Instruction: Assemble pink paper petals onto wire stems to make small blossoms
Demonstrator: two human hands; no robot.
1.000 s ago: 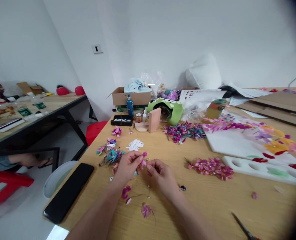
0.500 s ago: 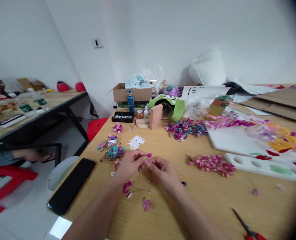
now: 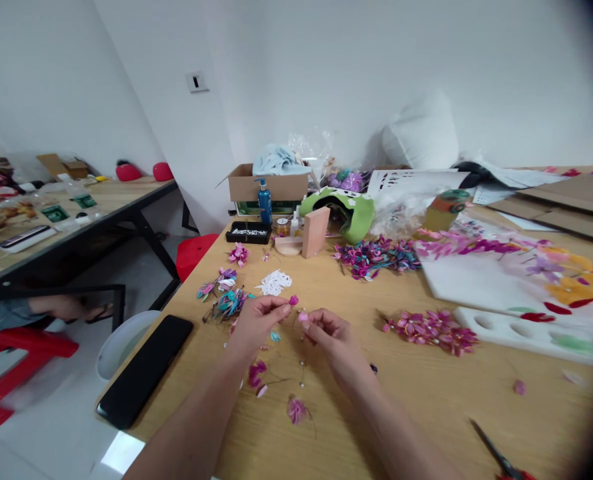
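My left hand pinches a small magenta flower bud between thumb and fingertips. A short way to its right, my right hand holds a pale pink petal in a pinch. The two pieces are apart, above the table. Below the hands lie a magenta petal piece, a pink fabric flower with a thin stem, and a small bead-tipped wire. Bunches of teal and purple flowers rest beyond my left hand, near a pile of white strips.
A black phone lies at the table's left edge. Scissors are at the lower right. Pink flower clusters and a white palette sit to the right. A wooden block, blue pump bottle and black tray stand behind.
My hands have moved apart. The magenta bud in my left hand and the pale pink petal in my right, close together before, now have a gap between them. The view shifted slightly.
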